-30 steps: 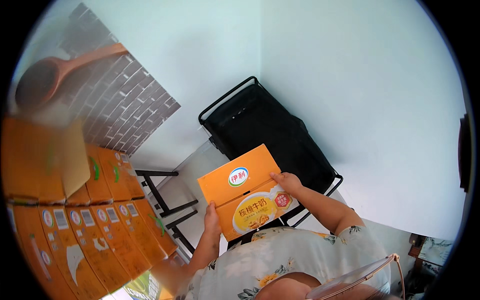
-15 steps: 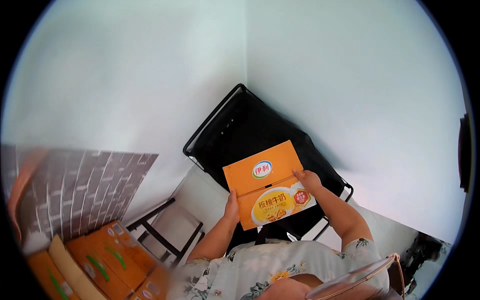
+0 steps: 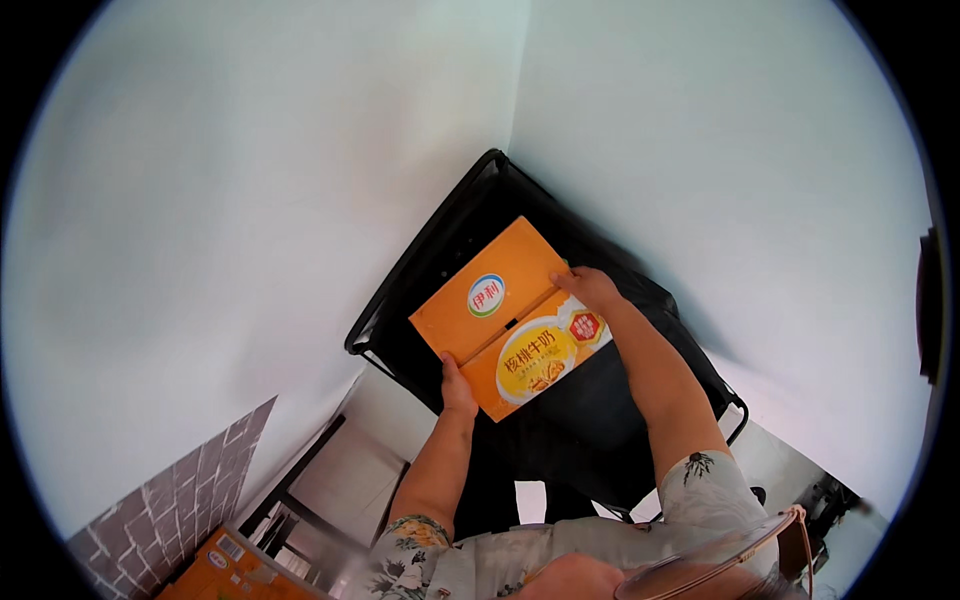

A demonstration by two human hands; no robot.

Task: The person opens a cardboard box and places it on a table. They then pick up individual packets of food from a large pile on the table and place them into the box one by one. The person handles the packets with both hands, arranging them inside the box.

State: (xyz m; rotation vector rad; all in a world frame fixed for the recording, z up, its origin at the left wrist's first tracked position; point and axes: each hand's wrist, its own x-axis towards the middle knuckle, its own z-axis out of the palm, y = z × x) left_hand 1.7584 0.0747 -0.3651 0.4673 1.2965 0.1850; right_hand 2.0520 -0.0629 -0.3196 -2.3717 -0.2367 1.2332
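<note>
An orange cardboard carton (image 3: 535, 262) with a yellow-and-white printed panel is held between both my hands over a black fabric bin (image 3: 590, 400) on a black tube frame. Its top face is turned up, split by a seam across the middle. My left hand (image 3: 458, 386) grips the carton's near left side, thumb at the seam. My right hand (image 3: 592, 287) clasps the opposite side with its thumb on top. The carton is tilted, its far end over the bin's inside. Fingers under the carton are hidden.
White walls (image 3: 300, 180) meet in a corner behind the bin. At lower left are a brick-patterned panel (image 3: 180, 500), a dark metal frame (image 3: 290, 480) and more orange cartons (image 3: 225, 570). Glasses (image 3: 720, 560) hang at the bottom right.
Both hands have carried the carton forward and a little left, farther over the bin, and turned it counterclockwise. My view has shifted, so fewer cartons show at lower left.
</note>
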